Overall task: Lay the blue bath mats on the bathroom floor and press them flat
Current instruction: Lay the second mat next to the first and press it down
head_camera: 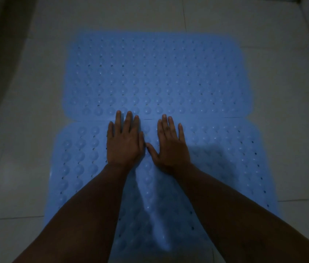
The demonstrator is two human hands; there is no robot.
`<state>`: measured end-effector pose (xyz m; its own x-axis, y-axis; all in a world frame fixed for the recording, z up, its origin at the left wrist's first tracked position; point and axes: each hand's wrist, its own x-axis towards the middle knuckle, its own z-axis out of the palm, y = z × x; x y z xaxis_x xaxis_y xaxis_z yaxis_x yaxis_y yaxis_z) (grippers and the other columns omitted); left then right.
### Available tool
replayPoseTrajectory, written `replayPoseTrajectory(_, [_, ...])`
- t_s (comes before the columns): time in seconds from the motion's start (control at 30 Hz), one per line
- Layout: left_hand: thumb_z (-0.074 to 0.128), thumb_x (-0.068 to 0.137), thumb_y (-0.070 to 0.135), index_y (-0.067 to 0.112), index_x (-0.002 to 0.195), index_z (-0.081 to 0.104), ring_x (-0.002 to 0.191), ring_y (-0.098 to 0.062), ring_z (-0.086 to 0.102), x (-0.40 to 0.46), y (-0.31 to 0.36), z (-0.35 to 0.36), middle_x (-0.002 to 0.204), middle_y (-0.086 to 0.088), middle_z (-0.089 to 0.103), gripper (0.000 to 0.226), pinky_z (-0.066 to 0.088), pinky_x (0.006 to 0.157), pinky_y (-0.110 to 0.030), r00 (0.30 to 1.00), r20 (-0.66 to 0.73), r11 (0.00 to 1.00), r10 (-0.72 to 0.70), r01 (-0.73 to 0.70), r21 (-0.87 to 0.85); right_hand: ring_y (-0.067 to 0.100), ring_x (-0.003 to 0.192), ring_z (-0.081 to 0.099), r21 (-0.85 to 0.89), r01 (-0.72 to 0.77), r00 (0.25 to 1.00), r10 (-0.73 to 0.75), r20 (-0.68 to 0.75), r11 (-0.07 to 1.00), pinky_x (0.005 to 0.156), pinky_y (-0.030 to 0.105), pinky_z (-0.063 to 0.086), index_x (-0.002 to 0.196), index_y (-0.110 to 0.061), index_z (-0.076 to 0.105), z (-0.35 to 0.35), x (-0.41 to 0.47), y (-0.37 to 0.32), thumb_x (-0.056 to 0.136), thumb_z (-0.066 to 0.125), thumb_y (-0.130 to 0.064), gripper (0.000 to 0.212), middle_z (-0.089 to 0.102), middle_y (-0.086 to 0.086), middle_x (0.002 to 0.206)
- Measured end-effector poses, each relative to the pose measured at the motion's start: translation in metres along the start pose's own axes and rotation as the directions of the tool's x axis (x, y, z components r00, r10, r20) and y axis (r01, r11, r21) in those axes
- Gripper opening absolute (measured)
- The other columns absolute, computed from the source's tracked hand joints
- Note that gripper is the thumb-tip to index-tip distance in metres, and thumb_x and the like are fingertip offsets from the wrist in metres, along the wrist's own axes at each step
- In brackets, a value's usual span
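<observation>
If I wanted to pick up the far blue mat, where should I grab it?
Probably pinch the far mat at its rounded far-right corner, coming from the right. That corner lies on bare floor tile, away from the left hand and right hand pressing near the seam.

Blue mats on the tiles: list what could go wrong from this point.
1. Both the left hand and the right hand press flat on the near mat close to the seam, so its outer edges may stay unpressed.
2. The far mat is untouched and might not be stuck down on the tiled floor.
3. The light is dim, so a raised corner could go unnoticed.
</observation>
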<state>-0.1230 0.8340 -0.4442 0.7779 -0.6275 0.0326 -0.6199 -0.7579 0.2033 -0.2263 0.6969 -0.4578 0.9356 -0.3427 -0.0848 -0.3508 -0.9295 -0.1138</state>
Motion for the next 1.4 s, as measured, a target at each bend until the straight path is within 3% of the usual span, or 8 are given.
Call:
replayPoseTrajectory(0.2, [0.032,0.104,0.040,0.011,0.156,0.041,0.158,-0.038,0.014,0.009,0.001,-0.003,0.165,-0.014,0.033,0.059,0.021,0.124,-0.058,1.000,0.002,1.000,-0.022,0.022,-0.017,0.026,0.158,-0.001,0.044,-0.008,0.999,0.006,0.036,0.999,0.126,0.054,0.002,0.161,-0.006,0.014,-0.001,0.002,0.001,0.098,0.026,-0.066,0.088,0.004,0.013,0.170])
replayPoseTrajectory(0.33, [0.030,0.105,0.040,0.010,0.152,0.047,0.157,-0.039,0.018,0.007,0.002,-0.013,0.162,-0.014,0.039,0.058,0.024,0.123,-0.059,0.998,-0.041,0.998,-0.054,0.053,-0.030,0.021,0.156,-0.015,0.218,-0.040,0.956,-0.026,0.291,0.975,0.125,0.051,-0.010,0.162,-0.009,0.002,-0.023,0.012,0.007,0.100,0.031,-0.064,0.088,-0.012,0.007,0.170])
replayPoseTrajectory(0.4, [0.032,0.105,0.040,0.011,0.151,0.048,0.157,-0.038,0.017,0.006,0.008,-0.023,0.162,-0.013,0.040,0.058,0.024,0.123,-0.059,0.995,-0.063,0.997,-0.075,0.073,-0.035,0.017,0.157,-0.007,0.341,-0.132,0.919,-0.014,0.394,0.931,0.127,0.044,-0.007,0.162,-0.012,0.008,-0.046,0.021,0.015,0.103,0.037,-0.059,0.081,-0.006,0.005,0.171])
replayPoseTrajectory(0.53, [0.030,0.104,0.043,0.014,0.154,0.045,0.158,-0.037,0.013,0.008,0.033,-0.039,0.165,-0.011,0.036,0.060,0.019,0.125,-0.057,0.996,-0.035,0.995,-0.077,0.075,-0.061,0.017,0.156,0.017,0.456,-0.257,0.954,0.149,0.259,0.852,0.127,0.035,0.012,0.158,-0.017,0.031,-0.083,0.022,0.040,0.103,0.044,-0.053,0.067,0.021,0.004,0.168])
replayPoseTrajectory(0.83, [0.026,0.108,0.044,0.019,0.163,0.021,0.159,-0.033,-0.008,-0.009,0.102,-0.034,0.173,-0.007,0.011,0.061,0.004,0.128,-0.054,0.981,0.183,0.996,0.060,-0.047,-0.079,0.026,0.155,0.019,0.277,-0.401,0.901,0.322,0.291,0.873,0.125,0.045,0.019,0.153,-0.021,0.041,-0.114,-0.012,0.125,0.102,0.040,-0.059,0.064,0.025,0.008,0.167])
replayPoseTrajectory(1.13, [0.028,0.108,0.037,0.010,0.163,0.016,0.159,-0.036,-0.004,0.010,0.156,0.016,0.172,-0.016,0.005,0.062,0.002,0.127,-0.054,0.949,0.221,0.970,0.227,-0.201,-0.133,0.026,0.153,0.024,0.385,-0.344,0.938,0.331,0.102,0.857,0.123,0.046,0.025,0.144,-0.022,0.053,-0.097,-0.016,0.162,0.103,0.046,-0.051,0.051,0.038,0.009,0.161])
replayPoseTrajectory(1.27, [0.026,0.104,0.051,0.008,0.161,0.027,0.159,-0.036,0.007,0.006,0.163,0.042,0.170,-0.018,0.013,0.072,0.012,0.126,-0.060,0.946,0.212,0.969,0.245,-0.231,-0.091,0.027,0.148,0.034,0.419,-0.288,0.953,0.302,0.034,0.861,0.119,0.053,0.033,0.135,-0.022,0.061,-0.082,-0.011,0.173,0.095,0.037,-0.062,0.061,0.049,0.008,0.152])
replayPoseTrajectory(1.4, [0.023,0.102,0.062,0.007,0.161,0.026,0.160,-0.030,0.003,-0.003,0.167,0.060,0.171,-0.017,0.015,0.081,0.010,0.127,-0.058,0.969,0.128,0.975,0.213,-0.203,-0.088,0.030,0.143,0.042,0.450,-0.235,0.952,0.298,-0.072,0.862,0.116,0.051,0.037,0.123,-0.019,0.069,-0.065,0.004,0.187,0.096,0.043,-0.054,0.052,0.058,0.010,0.143])
